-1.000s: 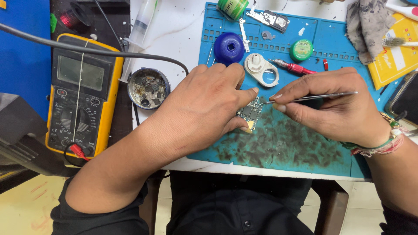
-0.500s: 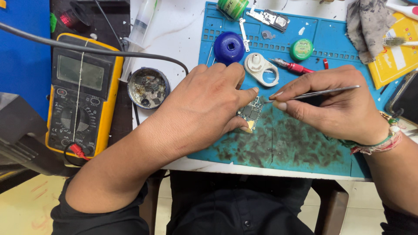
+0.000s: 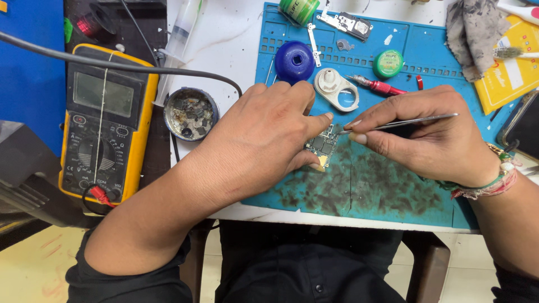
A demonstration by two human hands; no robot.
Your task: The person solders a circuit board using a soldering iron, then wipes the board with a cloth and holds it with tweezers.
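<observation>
1. Fingers of your left hand (image 3: 264, 140) pinch a small circuit board (image 3: 322, 145), pressing it flat on the blue mat (image 3: 393, 191).
2. Your right hand (image 3: 432, 140) pinches thin tweezers (image 3: 404, 122), tips touching the board's top edge.
3. Beside your left wrist sit a round tin of scraps (image 3: 191, 114) and a yellow meter (image 3: 104, 120).

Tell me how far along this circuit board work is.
Done: the bare circuit board lies out on the blue mat, with loose metal parts set aside at the top. In hand: the left hand pins the board while the right hand brings tweezers to its edge. Left: the board is not yet back in any casing.
</observation>
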